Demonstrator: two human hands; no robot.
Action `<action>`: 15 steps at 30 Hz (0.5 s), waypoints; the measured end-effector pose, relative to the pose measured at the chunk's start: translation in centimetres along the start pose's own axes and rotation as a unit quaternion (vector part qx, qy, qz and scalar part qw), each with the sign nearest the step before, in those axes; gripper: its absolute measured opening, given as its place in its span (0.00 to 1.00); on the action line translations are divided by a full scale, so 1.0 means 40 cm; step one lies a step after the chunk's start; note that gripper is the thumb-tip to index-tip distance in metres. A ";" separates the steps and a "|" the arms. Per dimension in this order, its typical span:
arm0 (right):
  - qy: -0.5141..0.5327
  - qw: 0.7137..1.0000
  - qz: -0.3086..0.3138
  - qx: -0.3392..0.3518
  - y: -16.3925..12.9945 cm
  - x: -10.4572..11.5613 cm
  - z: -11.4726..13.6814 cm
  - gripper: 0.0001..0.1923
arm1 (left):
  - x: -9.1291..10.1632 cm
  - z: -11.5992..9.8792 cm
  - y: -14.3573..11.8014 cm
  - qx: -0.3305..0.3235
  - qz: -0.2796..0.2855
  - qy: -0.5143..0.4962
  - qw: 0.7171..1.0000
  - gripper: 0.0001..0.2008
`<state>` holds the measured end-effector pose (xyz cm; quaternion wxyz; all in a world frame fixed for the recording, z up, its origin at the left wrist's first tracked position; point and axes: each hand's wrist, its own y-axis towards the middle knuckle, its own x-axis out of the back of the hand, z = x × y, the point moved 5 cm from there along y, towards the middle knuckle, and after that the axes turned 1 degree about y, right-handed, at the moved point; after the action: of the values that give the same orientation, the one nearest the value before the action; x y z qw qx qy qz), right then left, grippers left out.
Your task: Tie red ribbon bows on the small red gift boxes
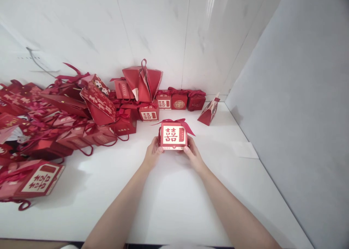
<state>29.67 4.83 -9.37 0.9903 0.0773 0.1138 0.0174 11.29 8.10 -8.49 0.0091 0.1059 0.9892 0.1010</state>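
Glossy white tiled wall (152, 31), grey side panel (300, 96), white tabletop (174, 205).

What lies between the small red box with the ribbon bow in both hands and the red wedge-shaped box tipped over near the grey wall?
Only bare white tabletop separates the small red bow-topped box from the red wedge-shaped box, per the head view.
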 end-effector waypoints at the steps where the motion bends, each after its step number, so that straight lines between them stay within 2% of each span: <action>1: -0.003 1.000 0.002 0.003 0.000 0.000 0.002 0.33 | 0.000 -0.005 -0.001 -0.003 0.004 -0.004 1.000 0.34; 4: -0.023 0.999 0.021 0.035 -0.001 -0.002 0.020 0.35 | 0.004 -0.025 -0.005 -0.021 0.019 -0.020 0.999 0.34; 7: -0.067 0.995 0.028 0.071 -0.003 0.000 0.037 0.42 | 0.006 -0.033 -0.006 -0.020 0.055 0.014 0.998 0.35; 9: -0.089 0.993 0.012 0.080 -0.002 0.009 0.037 0.47 | 0.017 -0.026 -0.001 -0.021 0.042 0.047 0.998 0.36; 10: -0.095 0.992 0.001 0.078 -0.001 0.014 0.033 0.48 | 0.028 -0.020 0.004 -0.026 0.011 0.057 0.998 0.37; 12: -0.089 0.994 -0.025 0.064 0.003 0.027 0.021 0.45 | 0.057 -0.006 0.012 -0.030 -0.073 0.071 0.994 0.40; 13: -0.081 0.995 -0.037 0.055 0.004 0.034 0.014 0.40 | 0.068 0.000 0.016 -0.026 -0.095 0.079 0.992 0.40; 14: -0.072 0.995 -0.050 0.047 0.005 0.039 0.009 0.36 | 0.073 0.005 0.021 -0.020 -0.089 0.089 0.992 0.40; 15: -0.065 0.995 -0.062 0.042 0.005 0.045 0.005 0.32 | 0.072 0.006 0.025 -0.018 -0.057 0.105 0.993 0.39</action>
<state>31.44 5.11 -9.54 0.9906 0.1129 0.0549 -0.0543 8.71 9.71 -8.52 -0.0871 0.0381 0.9871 0.1288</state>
